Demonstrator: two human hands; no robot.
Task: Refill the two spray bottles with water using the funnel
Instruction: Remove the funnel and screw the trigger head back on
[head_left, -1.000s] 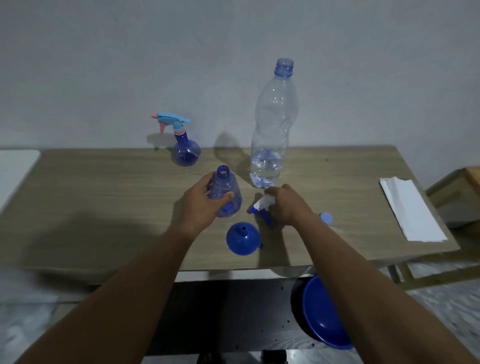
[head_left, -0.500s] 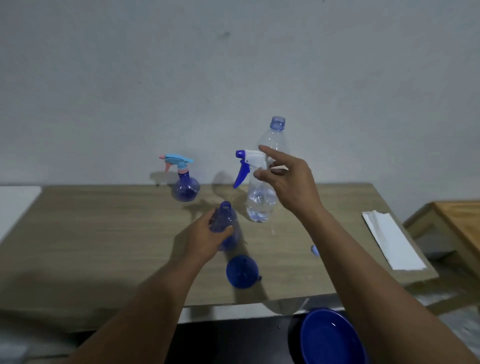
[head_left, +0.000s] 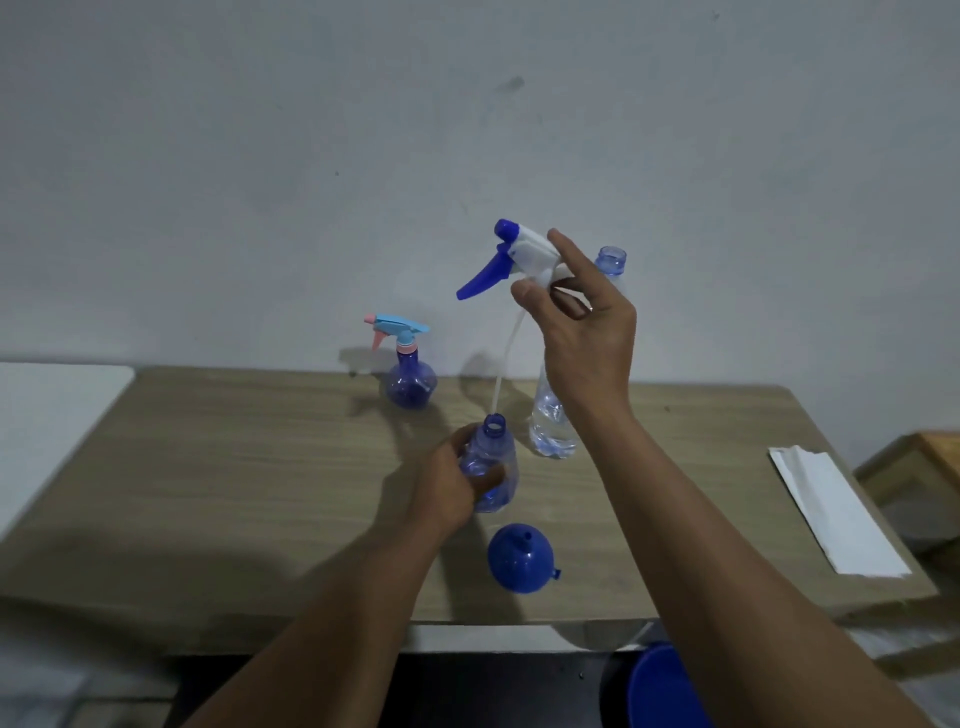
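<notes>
A wood-grain table (head_left: 208, 493) stands against a pale wall and carries 5 things. At the back, left of centre, a capped spray bottle (head_left: 410, 387) with a light-blue and pink trigger stands upright. To its right stands a tall clear water bottle (head_left: 551, 426), uncapped, with a little water at the bottom. Just in front of these 2 stands an open spray bottle (head_left: 496, 441), blue, its neck bare. Near the front edge a blue funnel (head_left: 521, 564) lies mouth down, spout up. White folded paper (head_left: 831, 514) lies well apart at the right end.
</notes>
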